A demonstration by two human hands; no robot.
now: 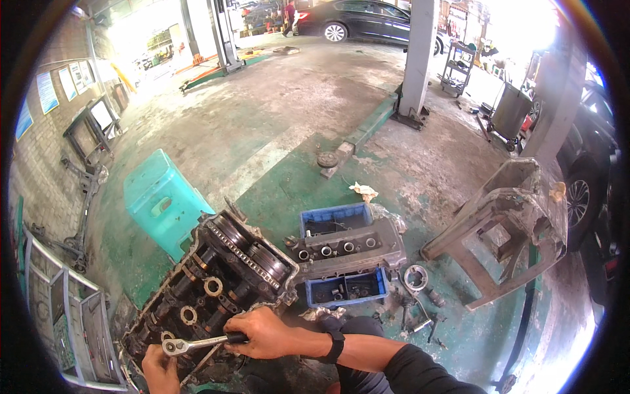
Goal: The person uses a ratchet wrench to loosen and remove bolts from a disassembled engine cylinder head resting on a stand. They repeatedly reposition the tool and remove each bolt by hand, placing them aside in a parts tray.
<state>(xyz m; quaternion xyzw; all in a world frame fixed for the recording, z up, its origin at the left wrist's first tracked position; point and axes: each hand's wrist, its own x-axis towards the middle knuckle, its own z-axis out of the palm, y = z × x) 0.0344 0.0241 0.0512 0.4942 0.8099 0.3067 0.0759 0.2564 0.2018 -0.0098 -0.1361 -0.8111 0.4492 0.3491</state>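
My right hand (262, 333) is closed around the dark grip of a ratchet wrench (200, 343), which lies nearly level over the near end of an engine (177, 289). At the wrench's round head, my left hand (159, 371) has its fingers curled against the metal; whatever sits beneath the head is hidden. The engine's top is uncovered, with dark camshafts, brass-coloured rings and a timing chain (244, 255) over two sprockets at its far end. Right of it, a grey valve cover (348, 253) with several round holes rests between two blue bins, the nearer bin (344, 303) holding small dark parts.
A teal stool (154, 190) stands behind the engine. Metal parts, including a ring (415, 278), lie right of the bins. Farther right is a worn grey stool (453, 253). A metal frame (65, 308) edges the left; a lift post (420, 59) and black car (374, 23) are beyond.
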